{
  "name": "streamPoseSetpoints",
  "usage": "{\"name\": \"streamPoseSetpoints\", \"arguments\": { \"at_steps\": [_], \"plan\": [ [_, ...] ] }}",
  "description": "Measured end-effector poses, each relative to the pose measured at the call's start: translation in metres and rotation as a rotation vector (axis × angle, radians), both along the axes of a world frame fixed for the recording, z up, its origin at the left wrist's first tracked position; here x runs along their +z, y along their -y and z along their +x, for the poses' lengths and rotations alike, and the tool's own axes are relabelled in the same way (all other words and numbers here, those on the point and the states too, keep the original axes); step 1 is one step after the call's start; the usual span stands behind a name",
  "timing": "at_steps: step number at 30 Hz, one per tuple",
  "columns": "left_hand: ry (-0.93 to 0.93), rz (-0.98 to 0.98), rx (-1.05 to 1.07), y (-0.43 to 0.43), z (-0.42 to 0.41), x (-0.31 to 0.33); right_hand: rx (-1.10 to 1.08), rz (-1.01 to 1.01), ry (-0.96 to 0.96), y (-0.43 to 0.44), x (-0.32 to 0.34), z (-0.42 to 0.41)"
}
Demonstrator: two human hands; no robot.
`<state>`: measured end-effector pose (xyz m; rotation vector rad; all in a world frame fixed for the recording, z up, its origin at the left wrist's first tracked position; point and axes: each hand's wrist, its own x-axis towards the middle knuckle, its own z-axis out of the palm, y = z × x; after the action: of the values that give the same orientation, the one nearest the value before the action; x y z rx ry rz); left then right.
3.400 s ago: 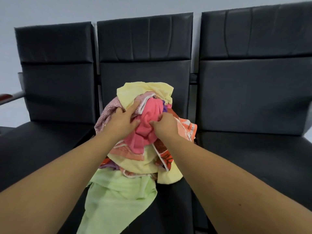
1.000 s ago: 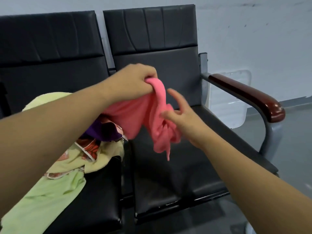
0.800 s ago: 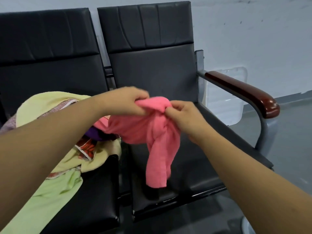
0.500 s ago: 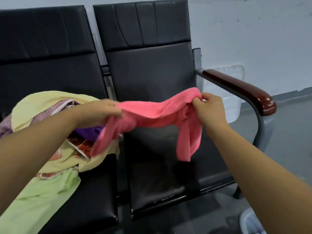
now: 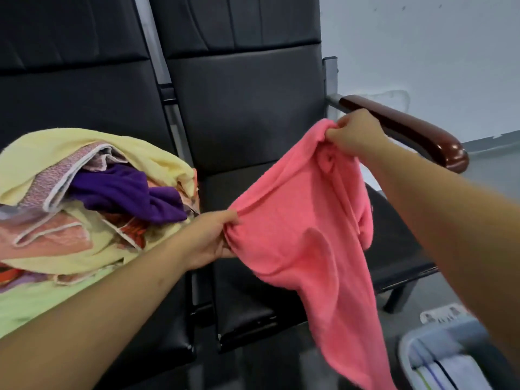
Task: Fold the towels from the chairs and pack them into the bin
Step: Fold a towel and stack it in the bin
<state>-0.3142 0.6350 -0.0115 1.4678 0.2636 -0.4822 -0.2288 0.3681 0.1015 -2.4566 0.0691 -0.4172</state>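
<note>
The bottom edge cuts off both the pink towel (image 5: 304, 220) and the blurred bin (image 5: 447, 332).

No writing, label, brand or number can be read anywhere. The bin (image 5: 408, 351) at the lower right of the frame has pale marks on its rim, too blurred to tell whether they are letters. The heap of towels (image 5: 84, 198) at the left shows only coloured patterns, and the pink towel (image 5: 304, 220) in the middle is plain.

Fuzzy pink terry towel (image 5: 304, 235), smooth black leatherette chair (image 5: 242, 114), glossy wooden armrest (image 5: 408, 130)
</note>
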Motion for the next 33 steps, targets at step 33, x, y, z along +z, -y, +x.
{"name": "streamPoseSetpoints", "arguments": {
  "at_steps": [33],
  "plan": [
    [0.334, 1.076, -0.356, -0.011, 0.024, -0.049, -0.078, 1.08, -0.756, 0.041, -0.15, -0.046]
  ]
}}
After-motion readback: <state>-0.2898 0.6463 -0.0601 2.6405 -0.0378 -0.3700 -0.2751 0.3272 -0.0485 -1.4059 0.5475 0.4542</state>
